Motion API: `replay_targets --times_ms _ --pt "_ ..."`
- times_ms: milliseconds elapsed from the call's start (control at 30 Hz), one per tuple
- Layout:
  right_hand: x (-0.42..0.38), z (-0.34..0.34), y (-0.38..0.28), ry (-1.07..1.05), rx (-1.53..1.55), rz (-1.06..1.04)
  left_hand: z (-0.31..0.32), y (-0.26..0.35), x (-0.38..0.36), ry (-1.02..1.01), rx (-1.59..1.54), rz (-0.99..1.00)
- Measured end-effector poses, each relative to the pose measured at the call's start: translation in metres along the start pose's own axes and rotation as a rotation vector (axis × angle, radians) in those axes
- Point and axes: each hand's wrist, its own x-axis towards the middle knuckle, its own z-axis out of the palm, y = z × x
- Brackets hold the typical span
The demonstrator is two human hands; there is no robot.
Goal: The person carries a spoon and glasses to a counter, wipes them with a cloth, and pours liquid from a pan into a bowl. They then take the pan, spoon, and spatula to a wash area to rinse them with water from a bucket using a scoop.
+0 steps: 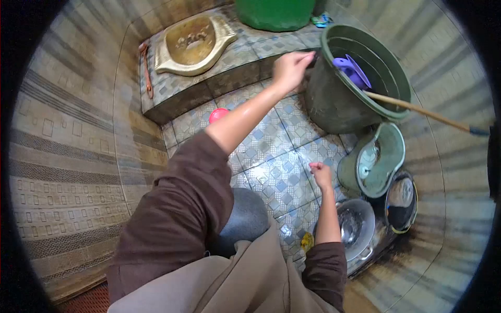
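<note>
My left hand (290, 70) reaches forward beside the big grey-green tub (334, 96). Its fingers are curled together and their tips come close to the tub's wall below the rim; whether they hold or touch anything I cannot make out. Inside that tub rests a purple dipper (355, 73). My right hand (321, 176) is held lower over the tiled floor, fingers folded in, with no object visible in it. It is nearest the pale green bucket (348, 169) and the grey basin (368, 224), which has something clear and shiny in it.
A squat toilet (183, 69) sits on the raised tiled step, with a brown-handled tool (148, 78) beside it. A wooden handle (417, 108) leans across the tub. A green barrel (274, 15), pink item (218, 115), yellow item (307, 241) and black bucket (401, 201) stand around.
</note>
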Motion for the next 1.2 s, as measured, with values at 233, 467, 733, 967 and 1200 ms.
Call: replay_targets --times_ms 233,467,733,967,1200 --pt "0.039 0.065 -0.068 -0.078 -0.537 0.004 -0.144 -0.164 -0.142 0.424 0.425 -0.404" --pt "0.108 0.139 -0.139 -0.125 -0.682 -0.267 -0.165 -0.260 -0.220 0.169 0.394 -0.296" --pt "0.167 0.171 -0.188 -0.286 -0.809 -0.468 -0.132 -0.255 -0.208 0.185 0.313 -0.556" --pt "0.173 0.173 -0.182 -0.386 -0.878 -0.559 -0.117 -0.265 -0.208 0.314 0.272 -0.629" --pt "0.125 0.158 -0.118 -0.295 -0.736 -0.419 -0.115 -0.263 -0.222 0.321 0.241 -0.569"
